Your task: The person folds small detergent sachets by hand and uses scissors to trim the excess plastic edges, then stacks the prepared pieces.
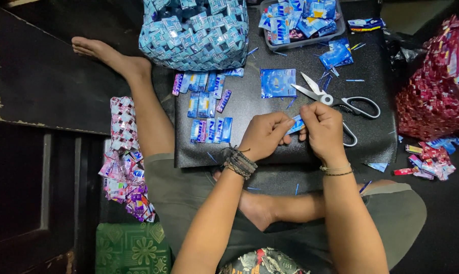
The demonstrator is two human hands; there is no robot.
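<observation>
My left hand [264, 135] and my right hand [323, 129] meet over a black board [270, 152] on my lap, pinching between their fingertips a small folded blue wrapper strip [296, 124]. Just beyond my right hand lie open scissors [336, 101] with black handles. A flat blue wrapper square [277, 82] rests on the board above my hands. To the left, several folded blue strips [206, 109] lie in rows.
A woven blue wrapper basket [194, 33] stands at the top. A grey tray [336, 30] of blue wrappers sits beside it. A woven red piece [435, 96] is right, a pink woven band [124, 152] left. My bare leg [143, 101] stretches out left.
</observation>
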